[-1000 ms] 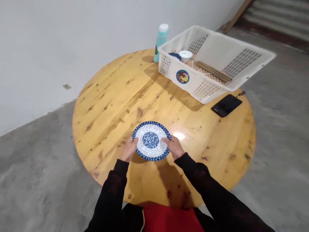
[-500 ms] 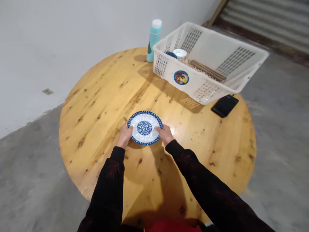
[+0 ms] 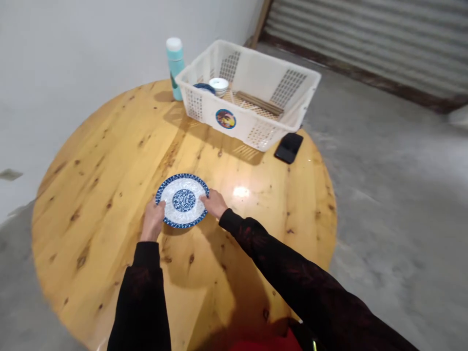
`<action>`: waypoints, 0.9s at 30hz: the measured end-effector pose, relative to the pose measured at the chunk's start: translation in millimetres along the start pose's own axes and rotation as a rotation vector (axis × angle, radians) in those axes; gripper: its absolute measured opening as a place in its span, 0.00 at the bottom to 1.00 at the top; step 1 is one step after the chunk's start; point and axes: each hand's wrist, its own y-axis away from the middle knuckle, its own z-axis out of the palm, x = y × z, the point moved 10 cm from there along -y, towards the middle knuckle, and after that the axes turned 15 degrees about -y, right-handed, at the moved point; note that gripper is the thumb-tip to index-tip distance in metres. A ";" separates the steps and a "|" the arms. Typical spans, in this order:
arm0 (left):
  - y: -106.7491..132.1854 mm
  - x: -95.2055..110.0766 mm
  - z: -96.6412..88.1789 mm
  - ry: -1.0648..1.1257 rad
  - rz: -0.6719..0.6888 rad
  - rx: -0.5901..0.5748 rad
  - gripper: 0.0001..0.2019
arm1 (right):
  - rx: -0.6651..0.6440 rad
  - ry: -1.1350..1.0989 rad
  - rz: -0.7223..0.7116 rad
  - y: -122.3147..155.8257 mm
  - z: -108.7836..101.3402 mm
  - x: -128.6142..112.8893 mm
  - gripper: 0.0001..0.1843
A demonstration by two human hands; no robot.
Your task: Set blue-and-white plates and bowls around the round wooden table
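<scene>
A blue-and-white patterned plate (image 3: pixel 182 200) sits near the middle of a round wooden table (image 3: pixel 109 161). My left hand (image 3: pixel 152 220) grips its near-left rim and my right hand (image 3: pixel 215 203) grips its right rim. Both arms wear black sleeves. The plate looks level and rests on or just above the tabletop; I cannot tell which.
A white plastic basket (image 3: pixel 252 92) stands at the table's far side, holding a small white bowl (image 3: pixel 219 85), a blue dish (image 3: pixel 204 88) and wooden sticks. A teal bottle (image 3: pixel 175 56) stands behind the basket's left end. A black phone (image 3: pixel 288 147) lies by the table's right edge. Grey concrete floor surrounds the table.
Both hands carried the plate farther onto the table, away from the near edge. My view swung to the right, so the basket and bottle shifted left in the picture.
</scene>
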 end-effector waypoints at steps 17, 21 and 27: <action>47.3 38.3 -35.5 -0.787 0.034 0.203 0.16 | 0.220 -0.050 -0.256 34.2 -36.0 -5.9 0.21; 48.6 42.2 -39.0 -0.784 0.013 0.226 0.17 | 0.251 -0.070 -0.268 33.9 -35.5 -9.6 0.20; 34.6 43.7 -48.4 -0.656 0.059 0.318 0.20 | 0.255 -0.079 -0.273 33.4 -36.9 -27.3 0.15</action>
